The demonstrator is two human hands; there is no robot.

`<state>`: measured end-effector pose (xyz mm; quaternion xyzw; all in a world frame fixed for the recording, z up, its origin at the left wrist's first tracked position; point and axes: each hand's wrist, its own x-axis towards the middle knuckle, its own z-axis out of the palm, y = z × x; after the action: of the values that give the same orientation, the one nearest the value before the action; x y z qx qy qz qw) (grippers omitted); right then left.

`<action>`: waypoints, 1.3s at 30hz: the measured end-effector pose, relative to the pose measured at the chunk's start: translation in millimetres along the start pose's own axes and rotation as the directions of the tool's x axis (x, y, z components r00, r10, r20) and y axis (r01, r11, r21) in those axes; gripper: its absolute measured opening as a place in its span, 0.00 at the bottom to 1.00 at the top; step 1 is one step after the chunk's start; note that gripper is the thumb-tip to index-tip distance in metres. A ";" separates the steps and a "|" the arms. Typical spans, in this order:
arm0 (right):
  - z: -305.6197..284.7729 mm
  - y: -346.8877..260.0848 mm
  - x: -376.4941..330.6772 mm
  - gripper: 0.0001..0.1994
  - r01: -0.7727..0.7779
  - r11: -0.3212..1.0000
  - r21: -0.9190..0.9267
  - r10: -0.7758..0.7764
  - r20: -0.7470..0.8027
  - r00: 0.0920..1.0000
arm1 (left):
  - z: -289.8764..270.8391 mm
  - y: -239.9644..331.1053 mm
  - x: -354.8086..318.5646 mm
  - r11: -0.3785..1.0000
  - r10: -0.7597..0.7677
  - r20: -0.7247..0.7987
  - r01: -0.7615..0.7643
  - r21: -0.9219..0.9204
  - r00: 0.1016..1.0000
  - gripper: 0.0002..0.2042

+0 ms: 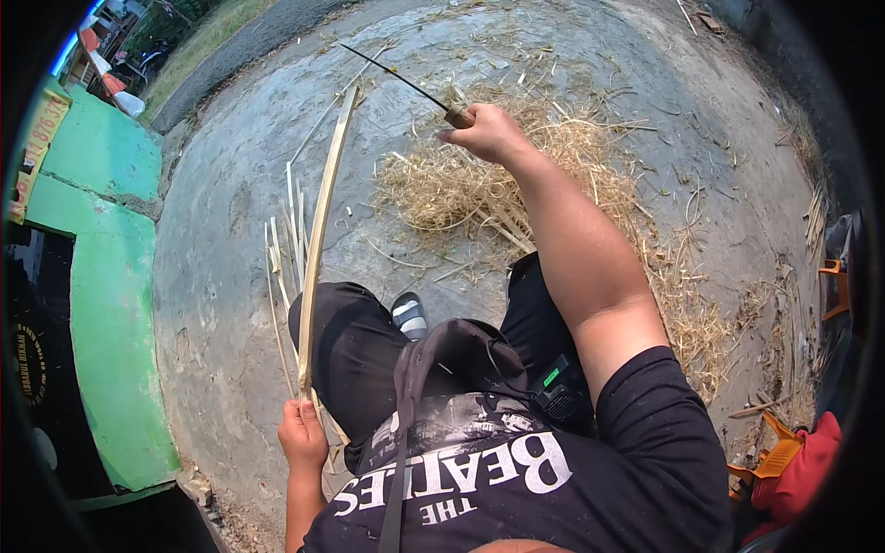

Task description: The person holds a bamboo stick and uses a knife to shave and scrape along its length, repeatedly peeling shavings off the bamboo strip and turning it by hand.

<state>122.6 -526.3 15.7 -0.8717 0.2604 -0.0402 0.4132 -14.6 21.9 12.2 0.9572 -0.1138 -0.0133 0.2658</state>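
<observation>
My left hand (303, 435), low at the left beside my thigh, is closed round the near end of a long pale strip (319, 230) that looks like split bamboo. The strip rises past my knee and points away from me. My right hand (490, 135) is stretched far forward and wraps the wooden handle of a knife (396, 76). Its long, thin dark blade points to the far left, apart from the strip. Several thinner strips (276, 258) lean beside my left leg. Beneath my right forearm lies a heap of curly straw-coloured shavings (461, 189).
A green wall (111, 341) runs along the left. At the lower right are a red cloth (811, 465) and an orange plastic frame (777, 449). Shavings scatter over the grey concrete floor (221, 184). A small black device (556, 401) lies by my right thigh.
</observation>
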 end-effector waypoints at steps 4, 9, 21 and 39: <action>0.6 -2.8 -2.8 0.26 0.088 0.996 0.009 -0.088 -0.023 0.996 | 0.6 4.2 2.5 0.996 -0.075 0.046 0.077 -0.038 0.996 0.16; 9.1 -1.0 -7.2 0.25 0.201 0.979 -0.035 -0.203 -0.061 0.977 | 0.0 14.6 -2.8 0.994 -0.068 0.041 0.071 -0.078 0.997 0.15; 75.8 -63.1 -80.8 0.11 0.709 0.643 -0.291 -0.609 0.367 0.703 | 16.6 6.7 -11.5 0.997 -0.038 0.181 0.049 -0.055 0.983 0.16; 89.1 -10.7 -22.0 0.10 0.289 0.917 -0.276 -0.299 0.006 0.954 | 22.7 -3.6 -4.9 0.980 0.084 0.031 -0.089 0.181 0.996 0.09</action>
<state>133.6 -447.7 -31.5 -0.9487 0.1371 -0.0810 0.2731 -20.5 14.5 -9.4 0.9714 -0.1591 -0.0023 0.1763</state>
